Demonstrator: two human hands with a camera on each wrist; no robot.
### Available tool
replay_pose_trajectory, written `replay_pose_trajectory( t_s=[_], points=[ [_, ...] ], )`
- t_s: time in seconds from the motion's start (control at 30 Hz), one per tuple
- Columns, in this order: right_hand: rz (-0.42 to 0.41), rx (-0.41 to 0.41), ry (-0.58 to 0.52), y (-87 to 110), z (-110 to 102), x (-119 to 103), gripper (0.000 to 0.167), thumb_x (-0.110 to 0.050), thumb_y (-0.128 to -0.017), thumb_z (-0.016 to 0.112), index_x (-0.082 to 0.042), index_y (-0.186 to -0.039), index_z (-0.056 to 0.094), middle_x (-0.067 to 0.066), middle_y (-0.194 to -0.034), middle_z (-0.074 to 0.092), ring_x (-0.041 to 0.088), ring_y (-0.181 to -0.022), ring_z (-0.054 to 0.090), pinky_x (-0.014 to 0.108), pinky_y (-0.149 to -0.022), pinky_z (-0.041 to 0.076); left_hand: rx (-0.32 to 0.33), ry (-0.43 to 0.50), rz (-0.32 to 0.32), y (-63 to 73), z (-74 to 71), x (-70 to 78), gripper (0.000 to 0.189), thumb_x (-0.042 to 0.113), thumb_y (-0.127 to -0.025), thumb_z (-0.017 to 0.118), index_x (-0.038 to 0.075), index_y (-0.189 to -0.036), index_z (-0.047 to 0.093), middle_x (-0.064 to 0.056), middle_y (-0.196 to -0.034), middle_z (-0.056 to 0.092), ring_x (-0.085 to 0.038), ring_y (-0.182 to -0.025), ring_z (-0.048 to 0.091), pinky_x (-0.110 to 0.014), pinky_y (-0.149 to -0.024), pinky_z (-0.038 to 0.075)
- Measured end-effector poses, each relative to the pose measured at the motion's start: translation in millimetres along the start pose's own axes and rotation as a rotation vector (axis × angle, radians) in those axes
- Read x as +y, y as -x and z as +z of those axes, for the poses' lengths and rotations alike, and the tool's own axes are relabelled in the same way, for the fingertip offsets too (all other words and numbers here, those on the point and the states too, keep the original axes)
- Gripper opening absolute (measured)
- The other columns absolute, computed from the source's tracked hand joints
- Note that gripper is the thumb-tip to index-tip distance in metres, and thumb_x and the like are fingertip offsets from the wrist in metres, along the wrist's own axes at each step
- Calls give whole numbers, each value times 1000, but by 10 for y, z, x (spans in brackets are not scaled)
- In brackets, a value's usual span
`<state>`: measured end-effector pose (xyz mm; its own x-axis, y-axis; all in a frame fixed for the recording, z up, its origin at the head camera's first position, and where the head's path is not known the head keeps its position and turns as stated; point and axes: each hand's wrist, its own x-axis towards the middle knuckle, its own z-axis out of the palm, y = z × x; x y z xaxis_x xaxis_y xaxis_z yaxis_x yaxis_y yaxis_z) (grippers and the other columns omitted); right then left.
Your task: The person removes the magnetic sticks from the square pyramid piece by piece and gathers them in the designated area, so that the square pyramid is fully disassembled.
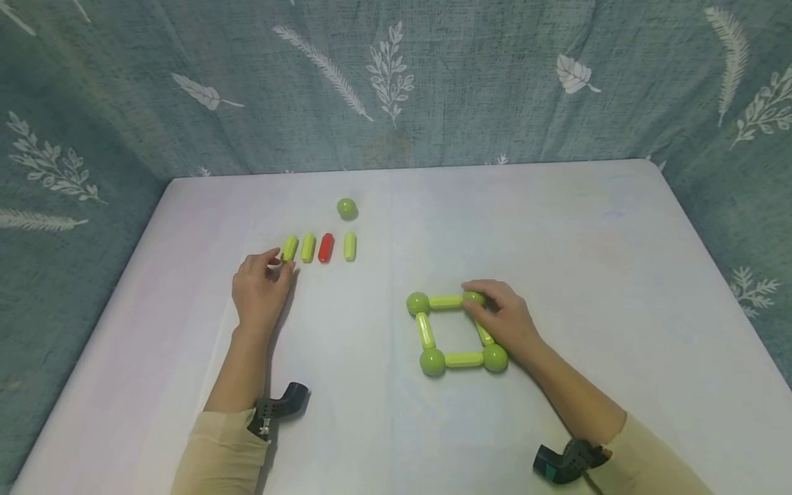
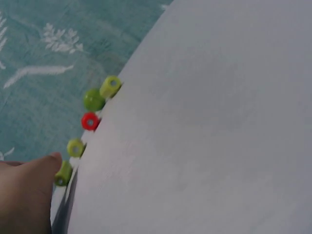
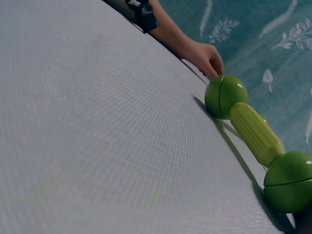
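My left hand (image 1: 258, 285) is at the leftmost yellow-green rod (image 1: 289, 246), its thumb and fingers pinching the near end. The left wrist view shows the thumb beside that rod (image 2: 63, 174), which has a hole in its end. With my right hand (image 1: 504, 316) I grip the far right green ball (image 1: 474, 297) of a four-sided frame, the fingers partly covering it. Yellow-green rods (image 1: 464, 359) join green balls (image 1: 432, 361) at the frame's corners. The right wrist view shows two balls (image 3: 226, 96) joined by a ribbed rod (image 3: 256, 133); the right hand is barely visible there.
Right of the pinched rod lie another yellow-green rod (image 1: 308, 247), a red rod (image 1: 326, 247) and a paler green rod (image 1: 350, 246). A loose green ball (image 1: 347, 208) sits behind them. The white table (image 1: 588, 234) backs onto a leaf-patterned teal cloth (image 1: 470, 89).
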<state>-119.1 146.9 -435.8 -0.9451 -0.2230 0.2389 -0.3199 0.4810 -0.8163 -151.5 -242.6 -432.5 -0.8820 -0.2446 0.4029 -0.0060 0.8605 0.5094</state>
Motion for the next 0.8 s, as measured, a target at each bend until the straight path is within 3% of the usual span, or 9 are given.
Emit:
replay_pose_trajectory(
  t_s=[0.17,0.3,0.4,0.5,0.6,0.67,0.8],
  points=[
    [1,2,2,-6,-3,-3,30,-10,-83,71,-5,-113,65,11,-116,65,27,-113,56,36,-96,45,45,227,163,92,65,180,32,7,-83,71,0,-113,61,-16,-98,60,-29,-86,58,-31,-76,43],
    [18,8,-11,2,-8,-20,36,-10,-82,72,-5,-117,63,11,-117,65,26,-110,58,35,-94,47,-3,387,331,216,153,398,35,-2,-77,74,-2,-110,62,-15,-96,62,-28,-84,59,-23,-75,45],
    [43,21,-60,4,-9,-22,42,-10,-81,74,-3,-120,61,12,-117,65,26,-105,62,30,-90,50,-134,413,480,342,242,584,39,1,-76,76,-1,-112,62,-12,-99,63,-26,-89,60,-27,-81,48],
    [48,16,-122,7,-7,-22,42,-10,-80,75,-3,-119,61,13,-116,65,25,-102,63,23,-88,50,-359,368,609,453,315,776,48,13,-79,75,4,-123,58,-9,-111,62,-24,-103,58,-36,-92,46],
    [28,-4,-156,11,-1,-21,37,-10,-81,75,-3,-115,63,11,-115,66,24,-104,63,20,-89,48,-558,319,679,515,358,921,54,20,-82,74,9,-130,54,-5,-119,62,-22,-113,55,-40,-98,42],
    [15,-10,-166,13,0,-24,34,-9,-80,75,-4,-112,65,10,-113,67,21,-105,63,20,-90,48,-623,294,698,533,371,977,53,21,-82,73,12,-131,55,-3,-120,63,-21,-114,54,-41,-98,41],
    [12,1,-161,14,-5,-30,32,-7,-79,75,-3,-110,67,10,-110,68,10,-103,62,19,-88,48,-640,304,712,550,381,1038,50,19,-80,75,13,-127,59,-1,-117,65,-19,-112,55,-39,-96,41]
  ],
)
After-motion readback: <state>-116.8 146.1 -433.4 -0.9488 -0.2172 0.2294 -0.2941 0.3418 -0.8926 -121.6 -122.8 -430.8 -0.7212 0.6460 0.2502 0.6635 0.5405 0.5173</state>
